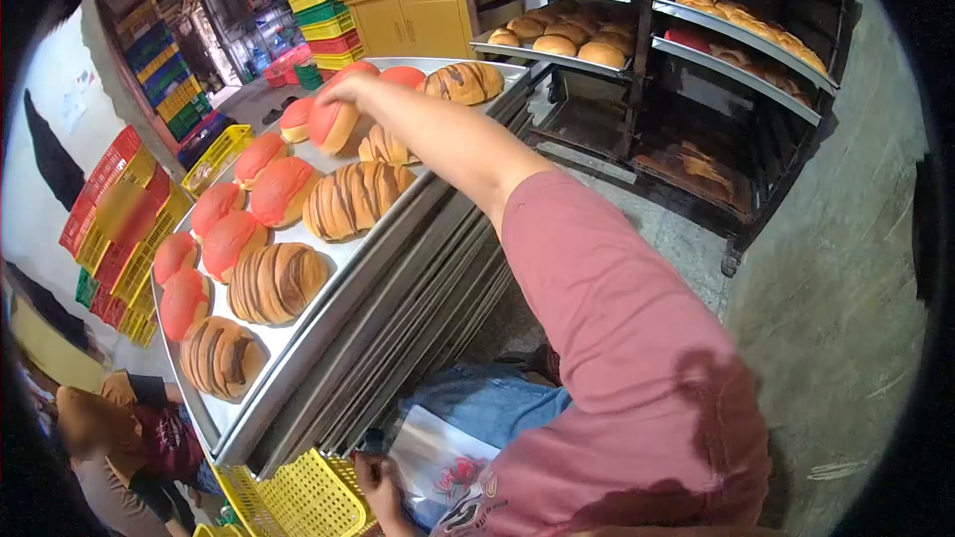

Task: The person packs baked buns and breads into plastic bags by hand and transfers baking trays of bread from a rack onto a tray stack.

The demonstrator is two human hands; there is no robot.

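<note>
My right hand (343, 94) reaches over the metal tray (343, 283) with its fingers closed round a red-topped bun (331, 127) near the far end. Around it lie several more red-topped buns (283, 191) and chocolate-striped rolls (279, 283), set in rows. The tray rests on top of a stack of similar trays (398, 308). Low in front of my body, my left hand (378, 489) is closed at the edge of a whitish plastic bag (438, 452) with red print. Some of its fingers are in shadow.
A yellow crate (293, 499) stands below the tray's near end, with a person (149, 438) beside it at lower left. Coloured crates (124, 229) are stacked at left. A dark rack (645, 70) at right carries trays of bread (562, 35).
</note>
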